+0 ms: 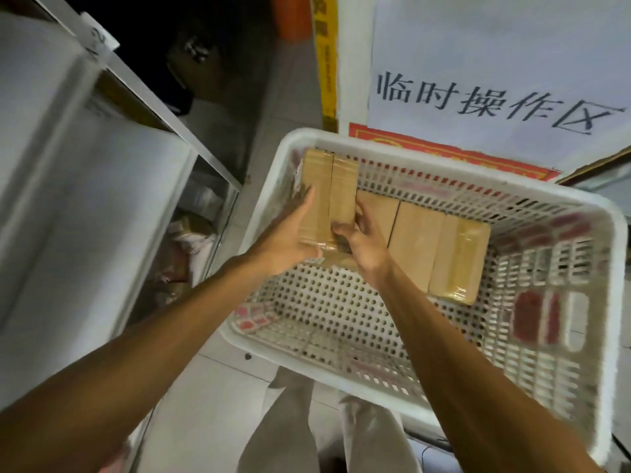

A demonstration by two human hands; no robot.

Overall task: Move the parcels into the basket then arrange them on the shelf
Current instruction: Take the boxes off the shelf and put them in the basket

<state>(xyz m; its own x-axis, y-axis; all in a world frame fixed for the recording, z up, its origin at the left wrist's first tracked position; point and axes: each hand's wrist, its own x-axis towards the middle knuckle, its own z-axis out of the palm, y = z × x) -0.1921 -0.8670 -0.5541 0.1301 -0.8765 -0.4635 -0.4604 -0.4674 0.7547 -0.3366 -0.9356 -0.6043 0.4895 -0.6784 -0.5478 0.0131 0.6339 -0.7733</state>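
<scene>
I am gripping two tan cardboard parcels (327, 196) left of centre, over the white perforated plastic basket (358, 384), left hand (286, 233) and right hand (362, 240) curling their fingers round them; lifting both squared together seems wisest.

Over a white basket (597, 233), our left hand (286, 237) and right hand (362, 244) grip two brown parcels (327, 189); more parcels (440, 247) lie inside.

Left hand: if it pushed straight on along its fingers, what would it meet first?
Probably the far corner wall of the white perforated plastic basket. The left hand, holding the brown taped parcels, points there, but depth is unclear.
</scene>
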